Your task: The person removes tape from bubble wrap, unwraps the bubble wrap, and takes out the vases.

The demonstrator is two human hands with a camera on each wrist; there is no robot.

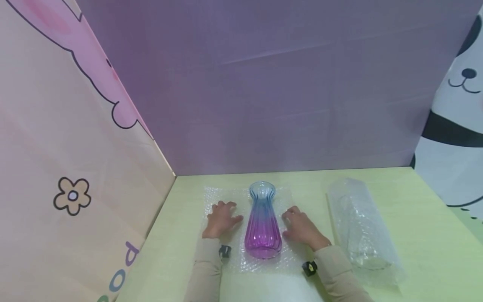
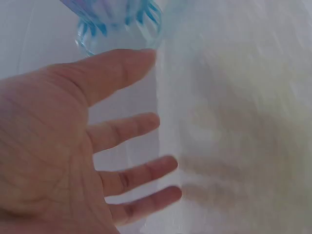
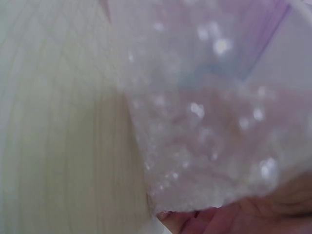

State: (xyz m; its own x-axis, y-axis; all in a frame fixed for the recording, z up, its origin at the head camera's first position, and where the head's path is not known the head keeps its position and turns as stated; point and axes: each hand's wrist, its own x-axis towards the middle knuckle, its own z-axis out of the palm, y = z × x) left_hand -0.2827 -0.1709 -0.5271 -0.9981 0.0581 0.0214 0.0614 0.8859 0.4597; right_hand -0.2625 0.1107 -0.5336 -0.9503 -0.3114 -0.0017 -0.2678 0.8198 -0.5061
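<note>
A glass vase (image 1: 263, 226), blue at the mouth and fading to purple-pink at the base, lies on a sheet of bubble wrap (image 1: 258, 266) with its mouth away from me. My left hand (image 1: 220, 220) is to its left over the wrap, fingers spread and holding nothing; in the left wrist view the thumb overlaps the vase's blue rim (image 2: 119, 39). On the vase's right side, my right hand (image 1: 302, 228) grips the sheet's right edge with bent fingers. Raised bubble wrap (image 3: 204, 146) covers most of those fingers in the right wrist view.
To the right, a clear glass vessel (image 1: 366, 251) lies inside a bubble-wrap sleeve (image 1: 349, 188) on the pale yellow table (image 1: 426, 226). A purple backdrop (image 1: 264, 92) rises at the table's far edge, and a printed panel (image 1: 75, 138) borders it on the left.
</note>
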